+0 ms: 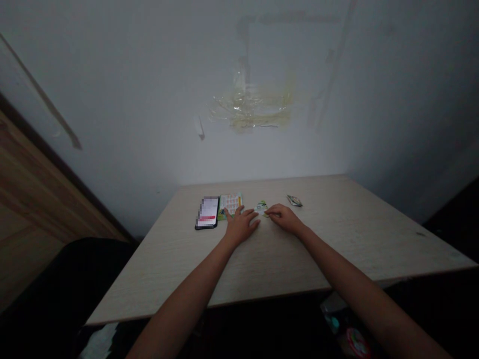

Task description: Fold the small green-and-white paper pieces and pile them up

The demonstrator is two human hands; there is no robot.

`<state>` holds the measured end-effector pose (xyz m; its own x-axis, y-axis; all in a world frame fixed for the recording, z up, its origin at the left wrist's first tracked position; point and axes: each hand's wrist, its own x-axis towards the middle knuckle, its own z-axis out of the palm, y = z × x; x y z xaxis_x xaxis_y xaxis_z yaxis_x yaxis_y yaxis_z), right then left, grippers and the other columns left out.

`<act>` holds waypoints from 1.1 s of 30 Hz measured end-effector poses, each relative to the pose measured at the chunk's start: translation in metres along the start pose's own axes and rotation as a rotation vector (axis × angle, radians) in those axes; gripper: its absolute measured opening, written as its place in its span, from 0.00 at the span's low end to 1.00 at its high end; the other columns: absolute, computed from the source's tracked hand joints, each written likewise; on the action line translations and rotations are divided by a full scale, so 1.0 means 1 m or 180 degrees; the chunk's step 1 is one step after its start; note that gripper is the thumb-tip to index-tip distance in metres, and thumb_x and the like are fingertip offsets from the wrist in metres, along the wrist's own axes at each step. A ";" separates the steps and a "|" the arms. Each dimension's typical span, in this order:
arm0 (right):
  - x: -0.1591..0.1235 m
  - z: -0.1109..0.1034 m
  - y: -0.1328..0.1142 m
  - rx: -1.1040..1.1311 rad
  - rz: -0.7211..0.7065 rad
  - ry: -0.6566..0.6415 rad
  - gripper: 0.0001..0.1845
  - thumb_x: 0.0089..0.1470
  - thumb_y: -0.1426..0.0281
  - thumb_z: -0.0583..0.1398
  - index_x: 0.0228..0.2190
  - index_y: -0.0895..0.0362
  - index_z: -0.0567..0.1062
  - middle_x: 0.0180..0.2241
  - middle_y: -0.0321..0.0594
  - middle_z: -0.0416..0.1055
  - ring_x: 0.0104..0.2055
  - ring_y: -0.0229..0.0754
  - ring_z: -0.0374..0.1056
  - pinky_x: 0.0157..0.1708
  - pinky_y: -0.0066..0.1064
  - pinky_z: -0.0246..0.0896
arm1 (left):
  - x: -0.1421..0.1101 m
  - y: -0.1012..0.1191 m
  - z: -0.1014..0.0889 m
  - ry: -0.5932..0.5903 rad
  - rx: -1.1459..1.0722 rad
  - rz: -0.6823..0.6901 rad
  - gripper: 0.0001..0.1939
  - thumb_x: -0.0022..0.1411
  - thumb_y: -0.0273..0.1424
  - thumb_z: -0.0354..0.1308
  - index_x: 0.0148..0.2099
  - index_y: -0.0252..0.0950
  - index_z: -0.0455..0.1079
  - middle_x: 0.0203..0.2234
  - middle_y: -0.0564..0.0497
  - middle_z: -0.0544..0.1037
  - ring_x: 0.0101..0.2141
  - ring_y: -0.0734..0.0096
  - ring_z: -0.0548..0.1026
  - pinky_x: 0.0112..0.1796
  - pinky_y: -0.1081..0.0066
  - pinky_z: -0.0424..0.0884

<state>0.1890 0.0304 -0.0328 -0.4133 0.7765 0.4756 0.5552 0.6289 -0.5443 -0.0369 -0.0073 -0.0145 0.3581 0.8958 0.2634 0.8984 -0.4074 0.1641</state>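
My left hand point(239, 227) lies on the table with its fingers spread. Its thumb side is over the lower edge of a printed sheet point(232, 202), and other fingertips reach to a small green and white printed paper piece point(261, 205). At the right edge of that piece, my right hand point(285, 217) has thumb and fingers pinched together on it. The piece lies between the two hands, partly covered by the fingers. What exactly is printed on it is too small to make out.
A phone point(208, 213) with a lit screen lies left of the sheet. Beyond my right hand sits a small pile of printed pieces point(295, 200). The pale wooden table point(168, 259) meets a wall point(269, 154) bearing clear tape point(258, 112) at the back.
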 end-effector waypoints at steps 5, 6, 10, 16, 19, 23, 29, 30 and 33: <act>0.000 0.003 0.002 -0.0365 -0.0087 -0.0055 0.17 0.54 0.75 0.59 0.45 0.57 0.79 0.47 0.48 0.75 0.53 0.47 0.66 0.56 0.42 0.59 | 0.000 0.002 -0.002 0.0039 -0.0084 -0.0007 0.20 0.66 0.47 0.48 0.57 0.56 0.67 0.61 0.55 0.67 0.63 0.48 0.54 0.55 0.24 0.30; 0.000 0.003 0.001 -0.0417 -0.0095 -0.0110 0.17 0.54 0.75 0.58 0.46 0.57 0.79 0.47 0.48 0.75 0.53 0.47 0.66 0.55 0.42 0.59 | 0.000 0.003 -0.003 0.0061 -0.0100 0.0013 0.19 0.66 0.47 0.49 0.57 0.56 0.67 0.61 0.55 0.67 0.63 0.48 0.54 0.55 0.24 0.30; 0.001 0.005 -0.005 -0.0501 -0.0128 -0.0250 0.18 0.56 0.77 0.57 0.45 0.56 0.79 0.44 0.47 0.74 0.50 0.45 0.66 0.53 0.41 0.61 | -0.001 0.004 -0.005 0.0025 -0.0140 0.0181 0.18 0.67 0.45 0.49 0.56 0.57 0.68 0.59 0.56 0.70 0.63 0.50 0.56 0.56 0.26 0.27; 0.001 0.003 -0.009 -0.0356 -0.0160 -0.0322 0.19 0.54 0.79 0.56 0.44 0.55 0.80 0.42 0.44 0.75 0.49 0.44 0.67 0.53 0.38 0.61 | 0.000 0.003 -0.002 0.0055 -0.0175 0.0134 0.17 0.67 0.45 0.48 0.54 0.57 0.70 0.57 0.56 0.72 0.62 0.49 0.57 0.55 0.26 0.27; 0.001 0.002 -0.010 -0.0194 -0.0174 -0.0328 0.18 0.53 0.79 0.57 0.41 0.54 0.81 0.42 0.42 0.77 0.48 0.43 0.69 0.53 0.38 0.61 | 0.001 0.001 -0.002 0.0059 -0.0154 0.0049 0.17 0.68 0.45 0.48 0.53 0.54 0.71 0.57 0.55 0.73 0.62 0.51 0.58 0.55 0.25 0.29; 0.000 0.001 -0.012 0.0056 -0.0169 -0.0365 0.17 0.53 0.78 0.57 0.40 0.53 0.80 0.41 0.40 0.78 0.47 0.42 0.70 0.53 0.37 0.62 | 0.002 0.000 -0.001 0.0085 -0.0170 -0.0089 0.16 0.67 0.44 0.49 0.51 0.49 0.72 0.55 0.53 0.74 0.61 0.51 0.59 0.56 0.25 0.33; 0.000 -0.002 -0.008 -0.0382 -0.0161 -0.0006 0.18 0.54 0.78 0.57 0.45 0.55 0.78 0.45 0.45 0.74 0.50 0.45 0.67 0.54 0.40 0.61 | 0.003 -0.002 0.000 0.0182 -0.0316 -0.0069 0.13 0.66 0.42 0.51 0.47 0.48 0.74 0.53 0.52 0.76 0.60 0.51 0.61 0.56 0.25 0.32; 0.000 -0.003 -0.007 -0.0521 -0.0120 0.0061 0.19 0.54 0.77 0.57 0.46 0.57 0.78 0.46 0.47 0.73 0.50 0.45 0.66 0.54 0.40 0.60 | 0.003 -0.003 0.000 0.0174 -0.0331 -0.0073 0.13 0.66 0.42 0.52 0.47 0.48 0.73 0.53 0.52 0.76 0.60 0.51 0.61 0.56 0.26 0.32; 0.000 -0.005 -0.005 -0.0842 0.0023 0.0031 0.20 0.55 0.76 0.57 0.49 0.59 0.76 0.47 0.49 0.72 0.51 0.47 0.64 0.55 0.41 0.59 | 0.003 -0.003 0.001 0.0135 -0.0367 -0.0097 0.13 0.65 0.41 0.52 0.48 0.48 0.73 0.54 0.52 0.75 0.60 0.50 0.61 0.56 0.26 0.31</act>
<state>0.1898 0.0268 -0.0269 -0.4023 0.7797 0.4798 0.7281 0.5902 -0.3487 -0.0385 -0.0032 -0.0148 0.3178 0.9007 0.2963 0.8725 -0.4001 0.2804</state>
